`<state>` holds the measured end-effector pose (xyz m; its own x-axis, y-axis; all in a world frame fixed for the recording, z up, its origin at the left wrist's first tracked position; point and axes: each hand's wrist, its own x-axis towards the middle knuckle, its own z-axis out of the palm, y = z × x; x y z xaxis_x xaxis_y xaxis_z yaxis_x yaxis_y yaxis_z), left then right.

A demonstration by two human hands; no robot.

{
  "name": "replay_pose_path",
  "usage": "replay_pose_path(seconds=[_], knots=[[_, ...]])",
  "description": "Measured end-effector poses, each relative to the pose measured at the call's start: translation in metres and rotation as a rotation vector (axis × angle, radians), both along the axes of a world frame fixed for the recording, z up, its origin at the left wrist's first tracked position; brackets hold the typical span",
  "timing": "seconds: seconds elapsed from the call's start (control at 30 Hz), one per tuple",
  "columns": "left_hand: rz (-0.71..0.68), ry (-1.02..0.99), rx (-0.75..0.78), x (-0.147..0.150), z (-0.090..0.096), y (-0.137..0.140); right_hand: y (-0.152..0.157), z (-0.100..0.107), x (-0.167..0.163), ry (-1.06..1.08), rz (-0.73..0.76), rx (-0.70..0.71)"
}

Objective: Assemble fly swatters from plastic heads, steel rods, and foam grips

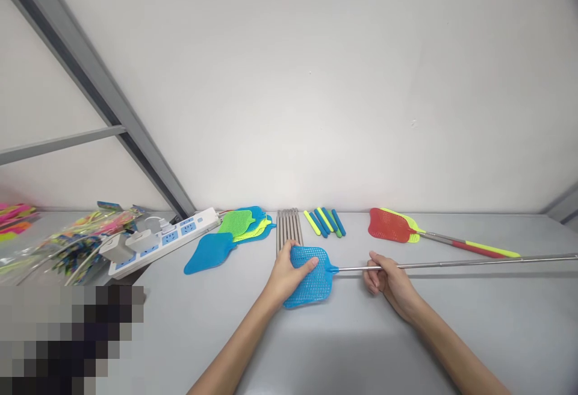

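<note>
My left hand [285,277] is closed on the blue mesh head of a fly swatter [316,289], with the thumb on top of the mesh. From its neck a long, thin metal telescopic rod [478,261] runs level to the right, drawn out past the picture's edge. My right hand [392,280] pinches this rod a short way from the head. Several bare metal rods [289,223] lie side by side just behind my left hand. Beyond the swatter lie several blue, yellow and green handle sleeves [325,221].
Loose swatter heads, a blue one [210,253] and a green one [236,224] among them, lie at left. A white power strip [180,232] with plugs stands beside plastic-bagged items [85,244]. At right rests a red fly swatter [391,225] over a yellow one.
</note>
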<state>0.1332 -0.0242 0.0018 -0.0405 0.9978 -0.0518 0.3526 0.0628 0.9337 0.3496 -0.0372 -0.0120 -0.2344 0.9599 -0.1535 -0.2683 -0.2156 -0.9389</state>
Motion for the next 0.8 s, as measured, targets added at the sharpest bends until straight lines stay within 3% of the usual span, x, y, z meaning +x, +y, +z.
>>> replay_pose_path(seconds=[0.63, 0.8], knots=[[0.027, 0.091, 0.095, 0.01, -0.002, -0.006, -0.003, -0.003, -0.007, 0.033, 0.005, 0.014], [0.047, 0.034, 0.07, 0.016, -0.002, -0.01, -0.004, -0.003, -0.012, 0.034, 0.023, 0.023]])
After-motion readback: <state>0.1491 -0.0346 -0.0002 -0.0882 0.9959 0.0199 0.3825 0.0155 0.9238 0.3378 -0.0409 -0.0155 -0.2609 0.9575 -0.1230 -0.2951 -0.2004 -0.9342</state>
